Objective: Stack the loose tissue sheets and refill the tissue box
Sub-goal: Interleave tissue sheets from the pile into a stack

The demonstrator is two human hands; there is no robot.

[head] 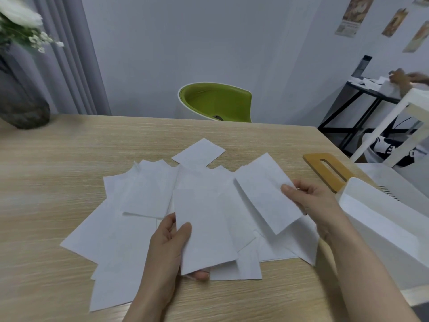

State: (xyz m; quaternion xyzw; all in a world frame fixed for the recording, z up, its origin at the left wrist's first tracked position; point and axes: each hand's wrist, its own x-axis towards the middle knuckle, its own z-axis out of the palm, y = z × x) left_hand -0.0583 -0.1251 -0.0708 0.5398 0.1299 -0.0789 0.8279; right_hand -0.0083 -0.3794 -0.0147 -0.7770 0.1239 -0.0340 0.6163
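Several loose white tissue sheets (144, 196) lie fanned out on the wooden table (46, 159). My left hand (169, 247) grips one folded sheet (204, 231) by its lower left edge, thumb on top and fingertips under it. My right hand (311, 203) pinches another folded sheet (264, 196) at its right edge, held just above the pile. The white tissue box (380, 226) stands open at the right table edge, right beside my right hand. Its wooden lid (327, 168) with a slot lies flat behind it.
A dark glass vase (21, 96) with white flowers stands at the far left corner. A green chair (216, 102) sits behind the table. At the far right are a white rack (394, 126) and another person's hand (404, 79) over a black shelf.
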